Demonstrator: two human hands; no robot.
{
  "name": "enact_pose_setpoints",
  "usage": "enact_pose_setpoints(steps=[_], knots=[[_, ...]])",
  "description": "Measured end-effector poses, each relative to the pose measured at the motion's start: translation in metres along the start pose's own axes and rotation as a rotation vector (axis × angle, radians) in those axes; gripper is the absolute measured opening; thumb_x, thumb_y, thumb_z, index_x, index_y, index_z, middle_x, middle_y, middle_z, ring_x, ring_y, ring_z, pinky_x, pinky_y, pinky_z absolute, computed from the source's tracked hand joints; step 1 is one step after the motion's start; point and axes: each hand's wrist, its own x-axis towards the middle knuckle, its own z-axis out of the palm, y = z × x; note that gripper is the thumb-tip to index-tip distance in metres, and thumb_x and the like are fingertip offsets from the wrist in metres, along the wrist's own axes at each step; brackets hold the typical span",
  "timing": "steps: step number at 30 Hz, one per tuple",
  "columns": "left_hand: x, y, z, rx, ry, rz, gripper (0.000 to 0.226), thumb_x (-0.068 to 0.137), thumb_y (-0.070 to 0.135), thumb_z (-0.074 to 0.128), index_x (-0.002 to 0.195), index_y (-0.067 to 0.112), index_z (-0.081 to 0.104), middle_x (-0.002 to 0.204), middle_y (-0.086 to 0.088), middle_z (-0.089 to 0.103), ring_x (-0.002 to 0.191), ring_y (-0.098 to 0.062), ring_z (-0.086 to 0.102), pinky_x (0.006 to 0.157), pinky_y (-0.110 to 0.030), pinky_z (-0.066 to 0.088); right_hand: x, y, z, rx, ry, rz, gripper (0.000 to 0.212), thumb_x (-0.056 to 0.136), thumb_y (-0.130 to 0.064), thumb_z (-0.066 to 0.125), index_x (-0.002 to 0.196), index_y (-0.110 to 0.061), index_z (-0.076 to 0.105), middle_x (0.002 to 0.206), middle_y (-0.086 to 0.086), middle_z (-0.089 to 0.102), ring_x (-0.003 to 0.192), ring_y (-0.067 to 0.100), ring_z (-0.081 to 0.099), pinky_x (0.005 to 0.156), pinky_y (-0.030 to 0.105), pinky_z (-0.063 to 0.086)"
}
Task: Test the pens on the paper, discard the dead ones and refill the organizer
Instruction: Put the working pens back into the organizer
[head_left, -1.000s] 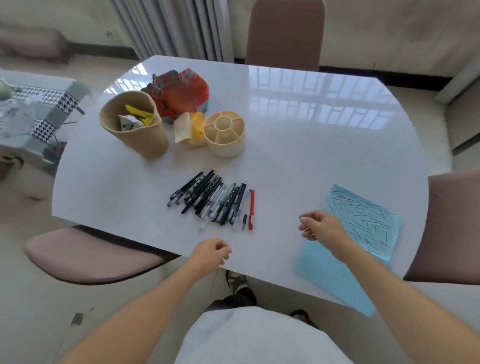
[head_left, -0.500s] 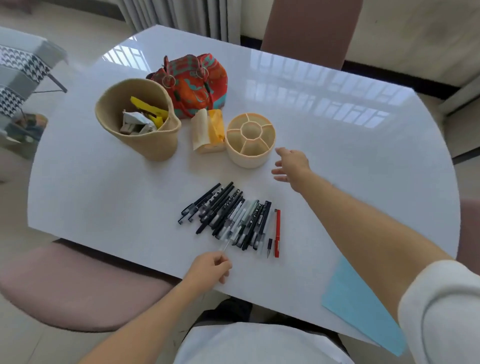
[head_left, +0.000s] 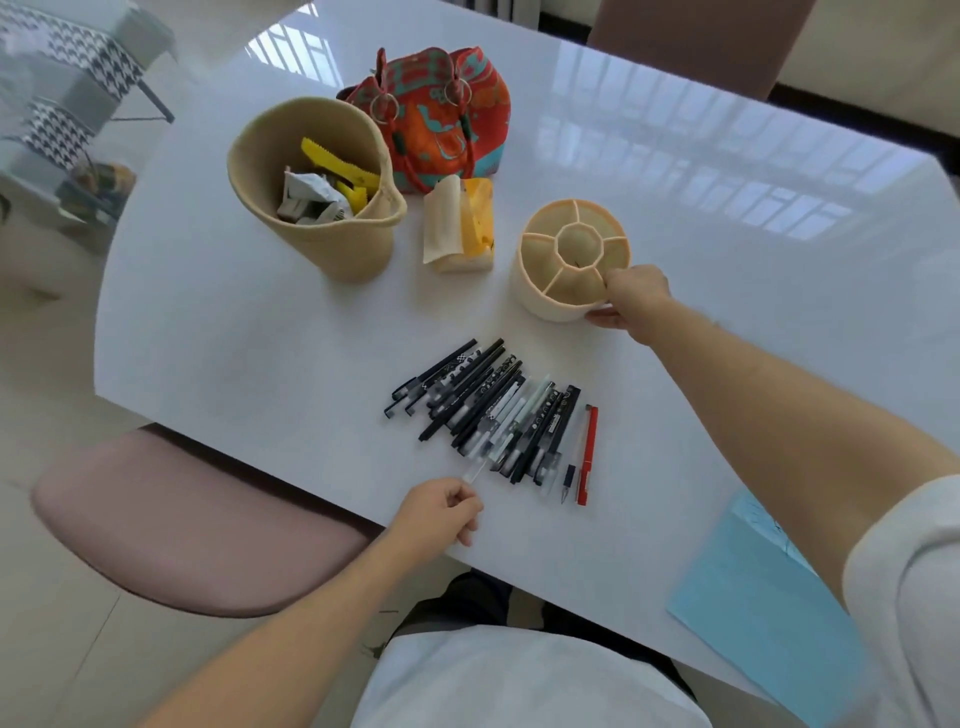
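Right hand (head_left: 631, 299): grips the near rim of the round, divided organizer (head_left: 570, 257), which stands upright on the white table (head_left: 727, 291).
Left hand (head_left: 441, 509): pinches the end of a clear pen (head_left: 480, 467) at the pile's near edge.
Pens (head_left: 498, 410): loose pile at table centre.
Paper (head_left: 763, 597): blue, at the table's near right edge.

top: white short-sleeved shirt (head_left: 519, 680) | forearms: bare | trousers: dark (head_left: 467, 597)
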Motion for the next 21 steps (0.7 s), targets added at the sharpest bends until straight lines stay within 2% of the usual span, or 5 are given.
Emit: enact_pose_setpoints(steps=[4, 7, 10, 15, 21], knots=[[-0.004, 0.007, 0.002, 0.066, 0.033, 0.006, 0.013, 0.087, 0.024, 0.060, 0.080, 0.015, 0.068, 0.075, -0.005, 0.073, 0.061, -0.020, 0.069, 0.060, -0.031, 0.054, -0.022, 0.024, -0.058, 0.050, -0.010, 0.026, 0.033, 0.081, -0.008, 0.067, 0.114, -0.003, 0.065, 0.109, 0.015, 0.073, 0.082, 0.035, 0.078, 0.063, 0.037, 0.064], [-0.006, 0.014, 0.006, 0.134, 0.046, 0.025, 0.015, 0.087, 0.027, 0.061, 0.080, 0.016, 0.068, 0.076, -0.003, 0.073, 0.064, -0.019, 0.070, 0.066, -0.037, 0.056, -0.043, 0.060, -0.113, 0.090, -0.022, 0.054, 0.044, 0.082, -0.011, 0.064, 0.125, -0.003, 0.059, 0.115, 0.017, 0.071, 0.081, 0.034, 0.078, 0.065, 0.034, 0.062], [-0.012, 0.021, 0.017, 0.196, 0.070, 0.049, 0.014, 0.088, 0.030, 0.063, 0.080, 0.020, 0.069, 0.077, 0.002, 0.073, 0.066, -0.014, 0.069, 0.070, -0.038, 0.058, -0.064, 0.107, -0.162, 0.114, -0.011, 0.075, 0.042, 0.086, -0.012, 0.059, 0.126, -0.001, 0.057, 0.116, 0.021, 0.070, 0.080, 0.035, 0.076, 0.065, 0.034, 0.061], [-0.019, 0.044, 0.043, 0.262, 0.149, 0.152, 0.016, 0.086, 0.038, 0.062, 0.076, 0.026, 0.068, 0.075, 0.005, 0.070, 0.065, -0.008, 0.068, 0.070, -0.037, 0.058, -0.098, 0.175, -0.208, 0.145, -0.022, 0.078, 0.026, 0.092, -0.011, 0.060, 0.116, -0.005, 0.057, 0.098, 0.017, 0.070, 0.062, 0.029, 0.071, 0.064, 0.037, 0.062], [-0.015, 0.080, 0.077, 0.445, 0.235, 0.263, 0.009, 0.087, 0.039, 0.060, 0.080, 0.036, 0.065, 0.070, 0.019, 0.066, 0.067, -0.001, 0.063, 0.064, -0.025, 0.055, -0.115, 0.210, -0.221, 0.210, -0.082, 0.056, 0.037, 0.093, -0.016, 0.071, 0.126, -0.009, 0.057, 0.093, 0.016, 0.074, 0.075, 0.034, 0.068, 0.075, 0.042, 0.060]])
